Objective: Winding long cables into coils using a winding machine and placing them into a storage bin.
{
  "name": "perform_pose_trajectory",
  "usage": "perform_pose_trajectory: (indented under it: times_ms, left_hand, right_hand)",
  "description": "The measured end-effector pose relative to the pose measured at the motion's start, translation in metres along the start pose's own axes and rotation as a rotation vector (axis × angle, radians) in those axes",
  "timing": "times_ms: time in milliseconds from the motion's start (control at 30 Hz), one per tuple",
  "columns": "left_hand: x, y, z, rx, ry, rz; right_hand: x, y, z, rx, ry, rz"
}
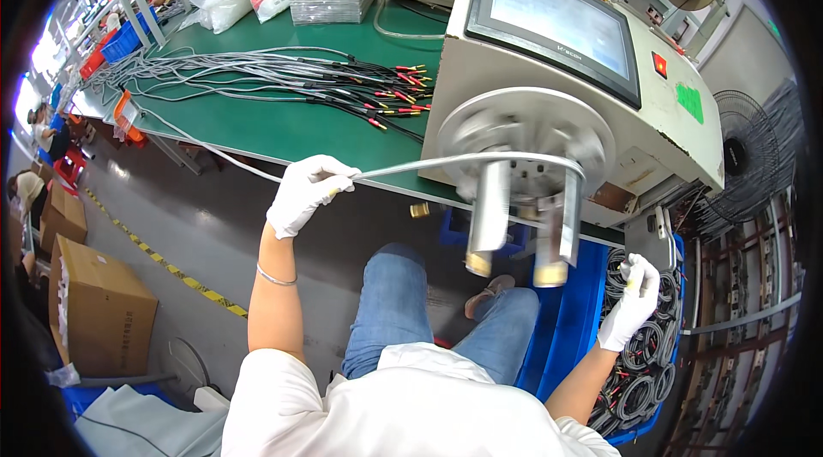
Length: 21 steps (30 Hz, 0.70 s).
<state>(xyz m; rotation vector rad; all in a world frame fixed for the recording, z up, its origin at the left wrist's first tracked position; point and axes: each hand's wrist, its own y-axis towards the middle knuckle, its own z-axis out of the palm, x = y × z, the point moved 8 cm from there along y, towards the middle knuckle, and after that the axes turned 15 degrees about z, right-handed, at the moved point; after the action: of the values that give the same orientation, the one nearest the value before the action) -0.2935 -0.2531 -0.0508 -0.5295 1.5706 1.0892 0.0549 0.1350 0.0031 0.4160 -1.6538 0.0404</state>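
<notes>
My left hand [302,193], in a white glove, is closed round a grey cable [403,169]. From that hand the cable runs right to the winding machine's round metal head [523,127] and bends over its upright posts [490,208]. The head is blurred, as if turning. To the left, the cable trails back towards the green table's edge. My right hand [633,303], also gloved, is raised near a blue bin [656,410] of coiled cables [639,354]. Its fingers are pressed together; what they hold, if anything, is too small to make out.
A bundle of grey cables [257,71] with red and gold plug ends [403,97] lies on the green table [343,135]. The machine's body carries a screen [553,15] and a red switch [659,64]. A fan [746,148] stands right; cardboard boxes [107,311] are left.
</notes>
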Motion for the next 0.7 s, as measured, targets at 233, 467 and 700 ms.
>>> perform_pose_trajectory:
  times_ms: [233, 467, 700]
  left_hand:
    - [-0.010, 0.001, 0.008, 0.056, 0.063, 0.021]
    - [-0.016, 0.008, 0.010, 0.087, 0.066, 0.016]
    - [-0.008, -0.004, 0.015, 0.138, 0.026, -0.036]
  right_hand:
    - [-0.005, 0.002, -0.012, -0.048, -0.006, 0.014]
    - [-0.010, 0.001, -0.015, -0.046, -0.007, 0.019]
    - [-0.016, 0.002, -0.018, -0.055, 0.021, 0.048]
